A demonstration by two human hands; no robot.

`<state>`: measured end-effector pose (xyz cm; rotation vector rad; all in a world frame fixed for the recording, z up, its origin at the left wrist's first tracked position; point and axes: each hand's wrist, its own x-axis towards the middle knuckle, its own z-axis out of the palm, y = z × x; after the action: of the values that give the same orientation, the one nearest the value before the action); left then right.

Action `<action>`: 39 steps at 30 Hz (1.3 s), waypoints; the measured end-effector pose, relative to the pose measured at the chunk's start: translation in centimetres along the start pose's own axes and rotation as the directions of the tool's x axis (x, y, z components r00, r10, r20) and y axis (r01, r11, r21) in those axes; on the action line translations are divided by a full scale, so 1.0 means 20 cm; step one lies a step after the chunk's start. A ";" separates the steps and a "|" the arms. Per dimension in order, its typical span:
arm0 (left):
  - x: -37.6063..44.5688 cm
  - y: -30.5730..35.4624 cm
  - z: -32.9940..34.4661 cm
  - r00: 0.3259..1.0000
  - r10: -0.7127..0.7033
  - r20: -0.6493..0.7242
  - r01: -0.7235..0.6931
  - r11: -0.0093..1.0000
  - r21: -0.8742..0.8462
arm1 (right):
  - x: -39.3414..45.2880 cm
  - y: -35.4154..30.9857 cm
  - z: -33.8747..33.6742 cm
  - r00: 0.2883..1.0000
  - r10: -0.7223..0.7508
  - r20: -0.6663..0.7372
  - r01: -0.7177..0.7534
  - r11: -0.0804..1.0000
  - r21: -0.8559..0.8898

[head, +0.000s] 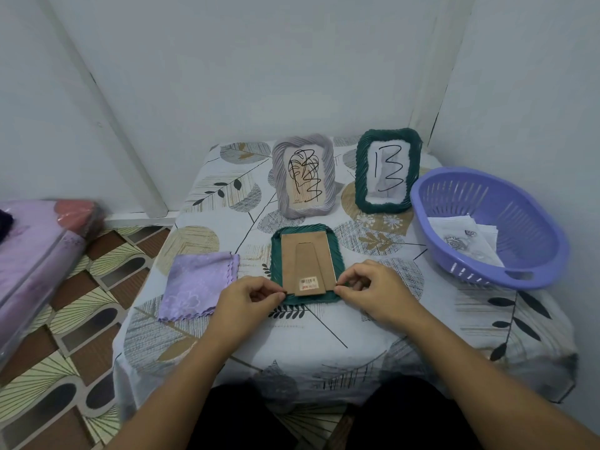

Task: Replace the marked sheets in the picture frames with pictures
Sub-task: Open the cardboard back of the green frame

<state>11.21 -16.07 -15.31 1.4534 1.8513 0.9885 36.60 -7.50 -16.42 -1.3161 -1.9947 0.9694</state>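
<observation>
The green frame lies face down on the bench, its cardboard back upward. The left hand and the right hand each pinch at a near corner of this back, fingers curled; the step seems to be opening it (probably small tabs, too small to tell). Next the back must be lifted out, gently, to reach the marked sheet.

Green frame face down, brown backing board up, near corners between both pinching hands. Beyond the grip: grey frame and second green frame upright, scribbled sheets inside. Pictures far right of grip.
</observation>
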 end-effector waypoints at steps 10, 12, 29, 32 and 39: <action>0.02 -0.02 0.00 0.997 0.003 0.073 -0.002 1.000 -0.022 | 0.00 0.01 0.01 0.999 0.037 0.009 -0.038 0.997 0.071; 0.03 -0.02 0.00 0.994 0.000 0.106 0.002 1.000 -0.020 | 0.00 0.00 0.01 0.999 0.045 0.011 -0.045 0.996 0.083; 0.03 -0.05 0.01 0.994 0.069 0.084 -0.071 0.997 0.018 | 0.00 -0.01 0.01 0.999 0.039 0.016 -0.041 0.995 0.096; 0.04 -0.05 0.01 0.994 0.062 0.085 -0.065 0.997 0.035 | 0.00 -0.01 0.01 0.999 0.043 0.021 -0.045 0.992 0.118; 0.04 -0.02 0.00 0.988 0.038 0.150 -0.048 0.997 0.059 | 0.00 -0.01 0.01 0.998 0.052 0.021 -0.054 0.991 0.124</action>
<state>10.76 -15.40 -15.58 1.5658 1.7631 0.8249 36.31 -7.63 -16.36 -1.3018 -1.8880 1.1156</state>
